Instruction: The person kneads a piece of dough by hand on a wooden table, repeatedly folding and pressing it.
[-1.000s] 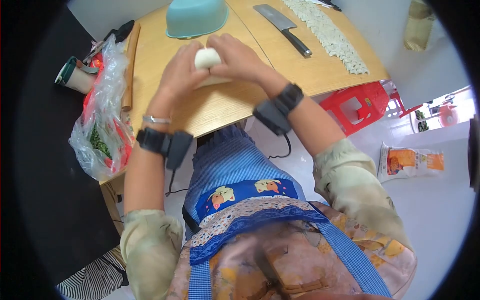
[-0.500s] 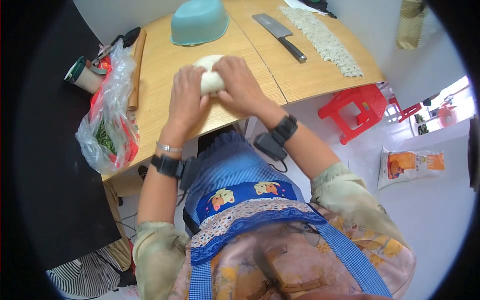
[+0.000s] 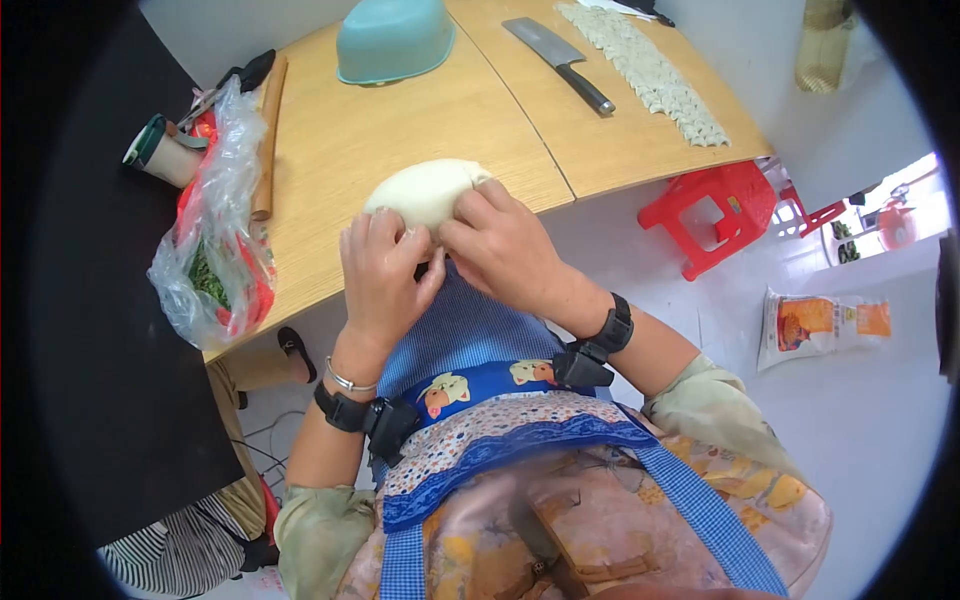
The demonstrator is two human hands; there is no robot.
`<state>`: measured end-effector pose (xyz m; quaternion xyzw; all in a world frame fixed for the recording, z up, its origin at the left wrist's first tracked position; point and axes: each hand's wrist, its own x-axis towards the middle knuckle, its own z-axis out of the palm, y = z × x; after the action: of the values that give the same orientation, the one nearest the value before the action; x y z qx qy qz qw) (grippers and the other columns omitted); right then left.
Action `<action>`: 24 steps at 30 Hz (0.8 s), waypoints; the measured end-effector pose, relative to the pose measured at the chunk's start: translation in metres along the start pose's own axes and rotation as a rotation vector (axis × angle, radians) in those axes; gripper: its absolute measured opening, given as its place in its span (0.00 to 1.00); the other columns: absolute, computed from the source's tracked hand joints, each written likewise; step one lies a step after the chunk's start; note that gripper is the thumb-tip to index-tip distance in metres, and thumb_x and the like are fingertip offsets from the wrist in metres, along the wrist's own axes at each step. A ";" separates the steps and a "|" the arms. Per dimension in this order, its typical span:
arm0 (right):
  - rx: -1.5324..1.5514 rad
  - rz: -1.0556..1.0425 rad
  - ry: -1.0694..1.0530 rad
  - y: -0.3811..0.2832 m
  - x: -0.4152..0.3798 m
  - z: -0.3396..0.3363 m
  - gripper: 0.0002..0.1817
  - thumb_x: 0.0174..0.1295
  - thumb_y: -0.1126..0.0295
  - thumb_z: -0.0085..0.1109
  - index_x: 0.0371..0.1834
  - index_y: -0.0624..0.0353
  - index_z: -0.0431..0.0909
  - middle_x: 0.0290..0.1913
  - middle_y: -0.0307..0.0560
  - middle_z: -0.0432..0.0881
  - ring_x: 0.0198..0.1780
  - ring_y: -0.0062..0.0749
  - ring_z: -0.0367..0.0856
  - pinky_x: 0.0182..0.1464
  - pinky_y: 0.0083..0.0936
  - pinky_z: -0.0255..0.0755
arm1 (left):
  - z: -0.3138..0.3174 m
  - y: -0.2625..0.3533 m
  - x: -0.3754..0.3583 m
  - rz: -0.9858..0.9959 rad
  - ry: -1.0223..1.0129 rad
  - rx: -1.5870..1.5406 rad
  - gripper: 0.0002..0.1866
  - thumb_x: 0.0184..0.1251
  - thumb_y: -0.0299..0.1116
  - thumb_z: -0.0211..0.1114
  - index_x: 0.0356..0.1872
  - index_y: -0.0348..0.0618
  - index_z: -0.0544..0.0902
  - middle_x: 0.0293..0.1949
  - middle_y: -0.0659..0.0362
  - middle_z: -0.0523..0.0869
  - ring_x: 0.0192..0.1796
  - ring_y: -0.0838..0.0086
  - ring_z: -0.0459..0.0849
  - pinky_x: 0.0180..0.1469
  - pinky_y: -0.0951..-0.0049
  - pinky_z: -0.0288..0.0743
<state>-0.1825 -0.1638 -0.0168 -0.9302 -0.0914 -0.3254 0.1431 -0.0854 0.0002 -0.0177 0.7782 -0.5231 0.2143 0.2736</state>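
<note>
A smooth white lump of dough (image 3: 423, 190) lies at the near edge of the wooden table (image 3: 350, 140). My left hand (image 3: 385, 270) grips its near left side with curled fingers. Against the near right side presses my right hand (image 3: 505, 245), fingers folded onto the dough. Both hands hang partly off the table edge, above my blue apron. The underside of the dough is hidden by my fingers.
An upturned teal bowl (image 3: 393, 40) sits at the back. A cleaver (image 3: 560, 62) lies beside rows of dumplings (image 3: 650, 72). On the left: rolling pin (image 3: 266, 135), plastic bag of greens (image 3: 215, 240), a cup (image 3: 160, 150). Red stool (image 3: 715, 215) and a packet (image 3: 820, 325) on the floor.
Both hands have drawn the dough back from mid-table to the near edge. The dough now looks longer and flatter, with more of it showing beyond my fingers.
</note>
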 end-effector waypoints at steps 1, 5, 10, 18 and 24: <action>0.021 0.024 -0.031 0.003 0.004 0.002 0.12 0.50 0.69 0.69 0.37 0.54 0.79 0.41 0.46 0.75 0.49 0.47 0.75 0.47 0.40 0.75 | 0.004 -0.005 0.005 0.001 -0.008 -0.005 0.12 0.50 0.33 0.74 0.27 0.45 0.77 0.36 0.54 0.74 0.43 0.55 0.75 0.45 0.56 0.68; 0.070 0.077 -0.037 0.016 0.024 0.007 0.10 0.50 0.71 0.68 0.36 0.55 0.80 0.39 0.47 0.76 0.48 0.48 0.75 0.42 0.39 0.77 | 0.022 -0.031 0.034 0.056 0.032 -0.056 0.12 0.48 0.32 0.73 0.22 0.45 0.75 0.29 0.55 0.74 0.36 0.57 0.77 0.37 0.57 0.71; 0.358 0.126 -0.059 0.037 0.045 -0.032 0.06 0.60 0.69 0.63 0.33 0.59 0.79 0.36 0.50 0.79 0.40 0.44 0.78 0.37 0.35 0.76 | 0.025 -0.034 0.037 0.041 0.088 -0.061 0.11 0.48 0.30 0.72 0.22 0.44 0.75 0.26 0.55 0.73 0.33 0.58 0.77 0.34 0.58 0.73; 0.282 0.201 0.003 0.041 0.057 -0.023 0.14 0.69 0.65 0.52 0.30 0.64 0.77 0.28 0.62 0.79 0.30 0.53 0.80 0.34 0.46 0.71 | 0.028 -0.024 0.030 -0.020 0.129 -0.061 0.10 0.50 0.30 0.71 0.22 0.44 0.75 0.26 0.55 0.73 0.32 0.58 0.75 0.34 0.59 0.72; 0.249 0.279 -0.206 0.054 0.064 0.004 0.16 0.71 0.63 0.49 0.30 0.63 0.77 0.28 0.62 0.80 0.33 0.59 0.80 0.39 0.48 0.73 | 0.025 -0.022 0.024 -0.029 0.142 -0.105 0.09 0.52 0.30 0.70 0.23 0.43 0.76 0.28 0.54 0.73 0.33 0.57 0.75 0.35 0.57 0.70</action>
<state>-0.1167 -0.2083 0.0099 -0.9373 -0.0154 -0.1919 0.2904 -0.0550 -0.0262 -0.0258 0.7529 -0.5018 0.2373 0.3536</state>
